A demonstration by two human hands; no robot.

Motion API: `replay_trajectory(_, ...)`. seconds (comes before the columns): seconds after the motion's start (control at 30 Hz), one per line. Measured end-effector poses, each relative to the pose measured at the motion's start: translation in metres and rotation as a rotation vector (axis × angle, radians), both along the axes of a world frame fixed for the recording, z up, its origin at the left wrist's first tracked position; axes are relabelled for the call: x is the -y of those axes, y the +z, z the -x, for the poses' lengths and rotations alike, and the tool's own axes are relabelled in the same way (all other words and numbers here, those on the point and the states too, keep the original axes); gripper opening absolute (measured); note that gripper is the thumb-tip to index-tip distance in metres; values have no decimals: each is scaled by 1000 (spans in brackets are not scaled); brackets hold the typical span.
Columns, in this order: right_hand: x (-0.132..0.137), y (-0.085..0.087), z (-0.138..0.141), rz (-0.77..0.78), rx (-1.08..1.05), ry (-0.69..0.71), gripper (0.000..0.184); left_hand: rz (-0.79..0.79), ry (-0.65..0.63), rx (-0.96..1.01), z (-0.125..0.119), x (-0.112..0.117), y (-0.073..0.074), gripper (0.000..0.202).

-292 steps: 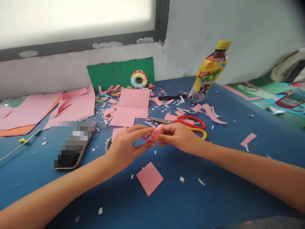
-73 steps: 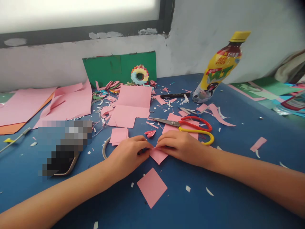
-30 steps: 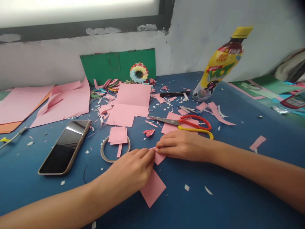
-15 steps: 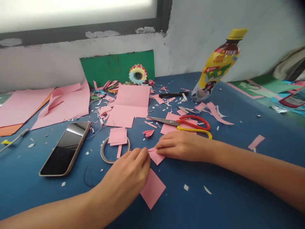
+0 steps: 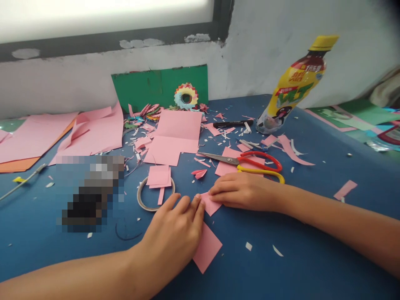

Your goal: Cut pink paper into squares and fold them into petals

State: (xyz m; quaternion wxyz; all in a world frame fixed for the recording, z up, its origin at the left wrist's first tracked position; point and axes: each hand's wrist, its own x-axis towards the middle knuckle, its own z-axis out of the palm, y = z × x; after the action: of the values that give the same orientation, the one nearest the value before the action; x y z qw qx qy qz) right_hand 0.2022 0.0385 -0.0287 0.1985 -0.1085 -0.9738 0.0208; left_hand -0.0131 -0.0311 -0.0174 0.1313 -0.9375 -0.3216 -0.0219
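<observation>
Between my hands lies a small folded piece of pink paper (image 5: 213,206) on the blue table. My left hand (image 5: 178,225) has its fingertips closed on the paper's left side. From the right, my right hand (image 5: 242,191) presses bunched fingers onto the other side; its thumb is mostly hidden. A pink paper square (image 5: 208,248) sits just below, partly under my left hand. Above the hands is a small folded pink paper piece (image 5: 199,173). Scissors (image 5: 233,161) with red and yellow handles lie beyond my right hand, on pink paper.
A tape roll (image 5: 139,200) bears small pink squares (image 5: 158,176). At left lies a pixelated dark object (image 5: 89,196). A drink bottle (image 5: 292,87) stands at back right. Behind are pink sheets (image 5: 178,133), a black pen (image 5: 233,123), paper scraps and a green board (image 5: 137,89) with a colourful paper ring (image 5: 186,96).
The whole view has shifted slightly, so things sit a little further right. My left hand's fingers have moved a little over the folded paper's edge; my right hand stays on it.
</observation>
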Motion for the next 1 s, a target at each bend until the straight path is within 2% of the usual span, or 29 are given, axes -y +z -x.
replay_trajectory(0.17, -1, 1, 1, -7, 20, 5, 29, -38, 26, -7, -2, 4, -1, 38)
replay_trajectory(0.4, 1, 8, 2, -52, 217, 3, 29, 22, -45, -46, -4, -5, 3, 34)
replay_trajectory(0.53, 3, 13, 1, -114, 264, -38, 26, 42, 2, -5, -3, -7, 5, 28)
replay_trajectory(0.83, -1, 24, -10, 27, 271, -100, 21, 114, 78, 10, -1, -7, 17, 14)
replay_trajectory(1.0, 0, 26, -11, 45, 275, -104, 23, 129, 52, 83, 0, -13, 19, 19)
